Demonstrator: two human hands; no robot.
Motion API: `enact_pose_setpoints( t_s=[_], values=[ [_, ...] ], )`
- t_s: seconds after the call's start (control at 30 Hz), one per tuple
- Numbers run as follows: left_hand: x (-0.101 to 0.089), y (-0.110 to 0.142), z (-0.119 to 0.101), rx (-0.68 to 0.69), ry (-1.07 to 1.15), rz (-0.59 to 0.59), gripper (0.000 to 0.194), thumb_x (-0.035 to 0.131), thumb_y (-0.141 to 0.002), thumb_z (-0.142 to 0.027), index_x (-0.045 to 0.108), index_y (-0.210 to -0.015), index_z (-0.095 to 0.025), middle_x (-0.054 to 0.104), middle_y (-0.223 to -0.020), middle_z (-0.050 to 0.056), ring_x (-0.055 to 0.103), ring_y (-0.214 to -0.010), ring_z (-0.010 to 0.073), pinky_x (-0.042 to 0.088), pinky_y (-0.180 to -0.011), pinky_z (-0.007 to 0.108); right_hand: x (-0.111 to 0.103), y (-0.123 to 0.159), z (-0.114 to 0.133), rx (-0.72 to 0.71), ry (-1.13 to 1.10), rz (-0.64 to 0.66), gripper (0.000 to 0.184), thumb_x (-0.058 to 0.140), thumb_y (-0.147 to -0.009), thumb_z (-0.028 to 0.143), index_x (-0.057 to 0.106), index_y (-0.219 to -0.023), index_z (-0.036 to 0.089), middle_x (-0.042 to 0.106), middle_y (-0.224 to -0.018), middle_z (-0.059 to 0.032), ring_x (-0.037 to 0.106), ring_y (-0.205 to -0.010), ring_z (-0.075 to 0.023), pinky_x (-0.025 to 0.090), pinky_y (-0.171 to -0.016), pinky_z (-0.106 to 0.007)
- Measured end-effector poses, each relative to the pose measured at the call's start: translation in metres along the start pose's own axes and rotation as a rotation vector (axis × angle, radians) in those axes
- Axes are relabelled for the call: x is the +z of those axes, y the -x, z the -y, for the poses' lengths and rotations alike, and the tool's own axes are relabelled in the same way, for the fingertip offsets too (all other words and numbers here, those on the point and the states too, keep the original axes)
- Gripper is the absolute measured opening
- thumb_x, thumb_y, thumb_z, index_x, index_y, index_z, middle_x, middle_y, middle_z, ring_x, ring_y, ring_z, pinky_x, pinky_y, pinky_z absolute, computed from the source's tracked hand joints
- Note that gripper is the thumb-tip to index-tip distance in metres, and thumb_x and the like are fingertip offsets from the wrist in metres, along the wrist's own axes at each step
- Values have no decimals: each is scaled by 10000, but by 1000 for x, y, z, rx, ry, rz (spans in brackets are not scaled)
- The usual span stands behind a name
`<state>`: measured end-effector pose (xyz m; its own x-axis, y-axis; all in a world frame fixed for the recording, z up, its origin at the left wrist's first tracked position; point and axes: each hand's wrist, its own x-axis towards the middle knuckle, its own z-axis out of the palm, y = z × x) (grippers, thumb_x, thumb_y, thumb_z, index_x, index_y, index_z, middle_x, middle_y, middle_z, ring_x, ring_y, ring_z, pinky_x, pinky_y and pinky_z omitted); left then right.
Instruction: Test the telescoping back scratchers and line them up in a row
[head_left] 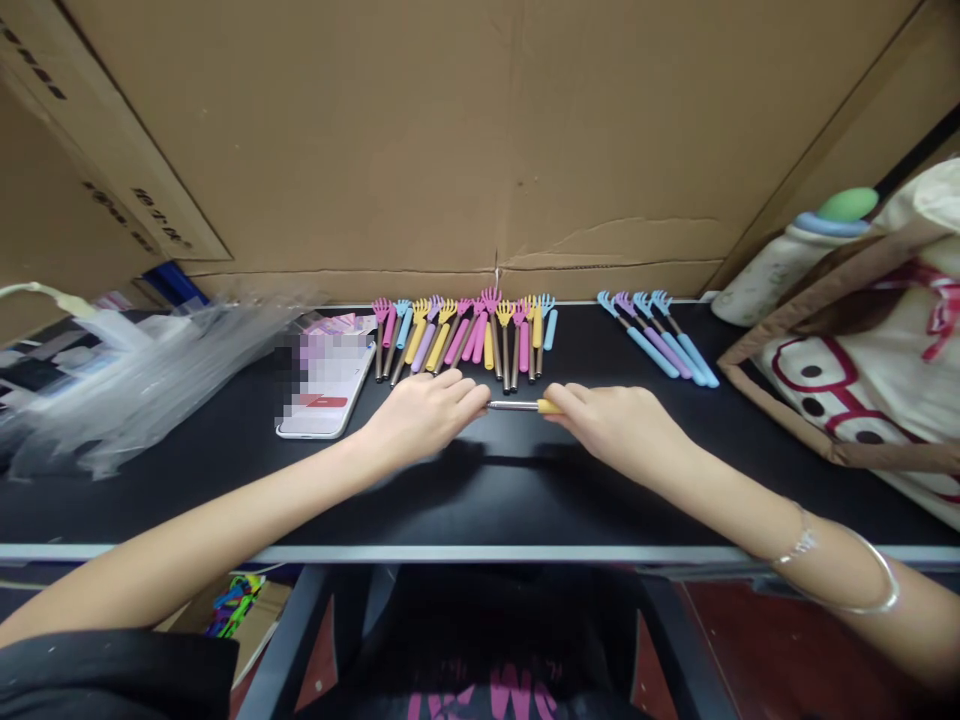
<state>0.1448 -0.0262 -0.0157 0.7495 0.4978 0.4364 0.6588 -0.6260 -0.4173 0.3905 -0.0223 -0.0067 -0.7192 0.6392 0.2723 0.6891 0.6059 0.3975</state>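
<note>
Above the table [450,515], a metal rod [514,405] is grasped by fingers of the left hand [427,412], its yellow handle [549,407] by the right hand [615,425].

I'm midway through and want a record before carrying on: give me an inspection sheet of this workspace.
Surface: black desktop, pale front edge, shadows below the hands.
Work items: metal rod with a yellow sleeve; mixed-colour row of hand-headed sticks; four blue and purple sticks to the right.
Clutter: phone, clear plastic bags at left.
Grips: left grip closed on the rod's left end; right grip closed on the yellow sleeve.
Cables: white cable at far left.
Surroundings: cardboard panels behind; bottle and bag at right.
</note>
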Motion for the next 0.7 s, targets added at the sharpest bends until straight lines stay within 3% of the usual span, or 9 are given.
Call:
enact_pose_setpoints(
  t_s=[0.13,0.27,0.43,0.6,0.7],
  values=[
    [-3,-8,-11,17,12,-35,198,435,-991,-230,542,-829,-188,594,-679,4,573,-669,160,322,-529,294,-4,-9,13,-62,6,-21,163,443,-921,103,557,-838,185,623,-668,-11,579,-540,-129,123,-474,-276],
    [-8,-4,-3,25,-32,-61,211,450,-985,-247,568,-820,-194,598,-668,1,580,-671,154,319,-538,289,2,-11,9,-72,19,-81,224,418,-957,166,557,-781,180,595,-627,-8,531,-512,-117,140,-487,-274],
    [-8,40,55,28,-243,-95,244,463,-987,-289,598,-806,-198,624,-680,9,570,-677,158,325,-546,284,20,17,-53,82,143,-122,369,373,-992,380,594,-773,179,597,-616,-24,502,-522,-130,143,-497,-267],
    [-15,102,116,-28,-404,29,246,464,-988,-246,589,-779,-210,622,-682,-24,534,-678,134,309,-550,256,33,61,-118,249,257,81,428,406,-976,469,649,-789,171,671,-714,-84,545,-625,-160,202,-527,-258],
    [-23,133,143,-69,-475,-22,268,503,-980,-307,563,-741,-201,563,-618,-33,466,-643,131,284,-530,225,36,82,-145,403,317,170,376,488,-937,472,672,-820,165,690,-766,-104,538,-640,-172,212,-528,-260]
  ],
)
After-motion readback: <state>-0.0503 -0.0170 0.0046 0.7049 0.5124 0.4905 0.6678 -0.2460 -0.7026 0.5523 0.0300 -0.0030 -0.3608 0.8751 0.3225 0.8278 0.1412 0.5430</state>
